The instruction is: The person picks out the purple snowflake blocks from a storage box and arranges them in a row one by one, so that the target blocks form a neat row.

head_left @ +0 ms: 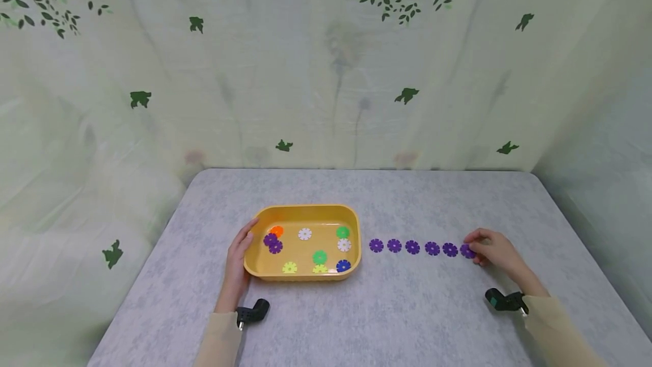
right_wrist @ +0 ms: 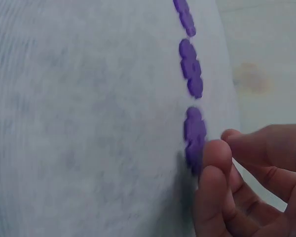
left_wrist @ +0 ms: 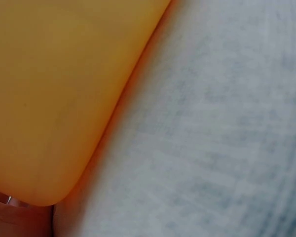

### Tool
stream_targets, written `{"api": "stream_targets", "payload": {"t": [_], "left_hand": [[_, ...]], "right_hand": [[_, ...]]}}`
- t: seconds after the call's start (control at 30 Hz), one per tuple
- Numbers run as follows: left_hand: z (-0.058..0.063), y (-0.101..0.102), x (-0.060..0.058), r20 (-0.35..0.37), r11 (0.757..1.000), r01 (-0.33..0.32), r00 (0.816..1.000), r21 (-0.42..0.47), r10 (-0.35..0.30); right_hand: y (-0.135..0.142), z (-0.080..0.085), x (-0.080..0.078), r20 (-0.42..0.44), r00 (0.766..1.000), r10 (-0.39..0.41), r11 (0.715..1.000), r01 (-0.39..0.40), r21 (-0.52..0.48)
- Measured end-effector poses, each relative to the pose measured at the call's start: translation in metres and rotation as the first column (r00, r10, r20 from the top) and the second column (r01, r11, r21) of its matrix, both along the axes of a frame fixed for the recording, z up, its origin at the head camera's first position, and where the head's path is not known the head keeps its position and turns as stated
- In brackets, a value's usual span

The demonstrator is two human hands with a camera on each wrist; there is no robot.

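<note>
In the head view, my left hand (head_left: 237, 258) holds the left side of a yellow tray (head_left: 305, 277). The left wrist view shows the tray's wall (left_wrist: 64, 98) close up, with part of the hand at the lower left corner. Several purple flower-shaped discs (head_left: 412, 247) lie in a row on the table, right of the tray. At the row's right end, my right hand (head_left: 501, 255) pinches the last purple flower disc (head_left: 467, 251), its fingertips partly covering it. In the right wrist view, the fingertips (right_wrist: 217, 155) are by the nearest visible purple disc (right_wrist: 194, 136).
Inside the tray lie two purple flower discs (head_left: 275, 247), an orange one (head_left: 277, 230), and white, green, yellow and blue (head_left: 343, 265) ones. A grey-patterned cloth covers the table (head_left: 407, 321). A leaf-printed curtain (head_left: 316, 72) hangs behind and at the sides.
</note>
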State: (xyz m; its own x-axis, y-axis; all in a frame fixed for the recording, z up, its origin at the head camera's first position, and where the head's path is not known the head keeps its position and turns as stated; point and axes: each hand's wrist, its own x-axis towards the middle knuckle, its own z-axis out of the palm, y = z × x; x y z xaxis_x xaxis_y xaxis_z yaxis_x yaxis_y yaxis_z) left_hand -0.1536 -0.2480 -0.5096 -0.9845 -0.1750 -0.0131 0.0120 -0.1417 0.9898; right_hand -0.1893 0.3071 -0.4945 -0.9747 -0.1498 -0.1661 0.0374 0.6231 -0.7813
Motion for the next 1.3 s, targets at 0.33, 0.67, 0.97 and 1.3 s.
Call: {"api": "stream_targets", "payload": {"t": [0.33, 0.67, 0.97, 1.3], "left_hand": [[0.000, -0.001, 0.000, 0.020, 1.000, -0.007, 1.000, -0.004, 0.007], [-0.001, -0.002, -0.001, 0.005, 1.000, -0.011, 1.000, 0.017, 0.011], [0.000, 0.000, -0.001, -0.022, 0.999, -0.001, 1.000, 0.032, 0.002], [0.001, 0.000, 0.000, -0.040, 1.000, 0.002, 0.999, 0.025, -0.001]], "right_hand": [[-0.045, 0.028, -0.012, 0.000, 0.998, 0.068, 0.978, -0.067, -0.198], [-0.140, 0.054, -0.024, 0.014, 0.975, 0.223, 0.920, -0.206, -0.333], [-0.223, 0.070, -0.027, 0.022, 0.927, 0.375, 0.840, -0.330, -0.431], [-0.297, 0.069, -0.035, 0.039, 0.854, 0.519, 0.750, -0.432, -0.501]]}}
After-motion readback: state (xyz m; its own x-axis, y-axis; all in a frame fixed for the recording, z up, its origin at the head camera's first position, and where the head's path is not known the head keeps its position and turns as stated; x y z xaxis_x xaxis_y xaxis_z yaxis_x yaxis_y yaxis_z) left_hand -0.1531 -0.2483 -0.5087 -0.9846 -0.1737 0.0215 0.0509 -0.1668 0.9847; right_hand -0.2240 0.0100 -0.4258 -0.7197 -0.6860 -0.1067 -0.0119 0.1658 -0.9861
